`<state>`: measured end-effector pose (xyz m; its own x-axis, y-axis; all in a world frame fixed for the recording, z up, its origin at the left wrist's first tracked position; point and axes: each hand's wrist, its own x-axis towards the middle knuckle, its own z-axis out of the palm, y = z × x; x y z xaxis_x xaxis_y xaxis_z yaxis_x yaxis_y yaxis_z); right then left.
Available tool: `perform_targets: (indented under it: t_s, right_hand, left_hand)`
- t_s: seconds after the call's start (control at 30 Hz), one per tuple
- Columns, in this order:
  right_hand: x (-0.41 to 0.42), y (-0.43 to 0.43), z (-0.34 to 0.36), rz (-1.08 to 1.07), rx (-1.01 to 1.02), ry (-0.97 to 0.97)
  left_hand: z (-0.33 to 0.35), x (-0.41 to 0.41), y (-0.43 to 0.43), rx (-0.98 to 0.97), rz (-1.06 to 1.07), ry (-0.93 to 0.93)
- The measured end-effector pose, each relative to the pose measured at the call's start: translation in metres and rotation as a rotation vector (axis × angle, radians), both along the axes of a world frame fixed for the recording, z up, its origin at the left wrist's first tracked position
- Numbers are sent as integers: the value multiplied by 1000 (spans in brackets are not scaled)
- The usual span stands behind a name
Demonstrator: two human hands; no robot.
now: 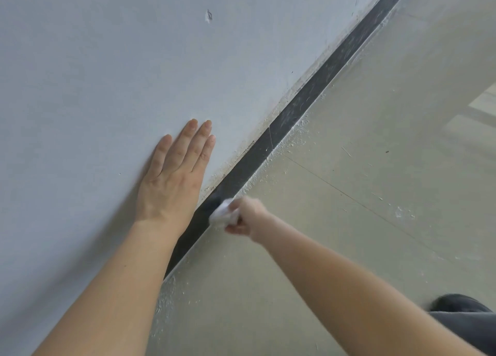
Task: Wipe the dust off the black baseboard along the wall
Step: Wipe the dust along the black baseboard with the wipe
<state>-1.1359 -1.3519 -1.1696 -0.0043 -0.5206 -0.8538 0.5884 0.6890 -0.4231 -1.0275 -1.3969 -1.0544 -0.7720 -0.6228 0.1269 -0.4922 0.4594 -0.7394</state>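
The black baseboard [303,105] runs diagonally from lower left to upper right where the wall meets the floor. Its far stretch is streaked grey with dust; the near stretch looks darker. My right hand [245,217] is closed around a crumpled white cloth [224,214] and presses it against the baseboard; the hand is motion-blurred. My left hand [174,175] lies flat on the pale wall [107,73] just above the baseboard, fingers straight and together, holding nothing.
White dust and plaster crumbs [292,138] lie on the beige tiled floor [349,194] along the baseboard's foot. A small chipped mark [209,15] shows on the wall. My dark shoe and trouser leg [461,308] are at the lower right.
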Motion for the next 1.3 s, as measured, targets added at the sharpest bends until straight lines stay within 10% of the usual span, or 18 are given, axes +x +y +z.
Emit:
perform_targets:
  t_s: [0.13,0.73,1.0,1.2,1.3]
  right_hand:
    - [51,13,-1,108,-20,-164]
    - [-104,-29,36,-786,-75,-28]
    - [-12,-11,16,-244,19,-152]
    - [-100,-42,61,-296,-138,200]
    - [-124,-53,90,42,-59,499]
  left_hand:
    - [-4,2,-2,-3,-33,28]
    - [-3,1,-1,85,25,76]
    - [-3,-18,1,99,19,49]
    - [-11,-35,-10,33,-35,20]
    - [-14,-54,-18,11,-43,73]
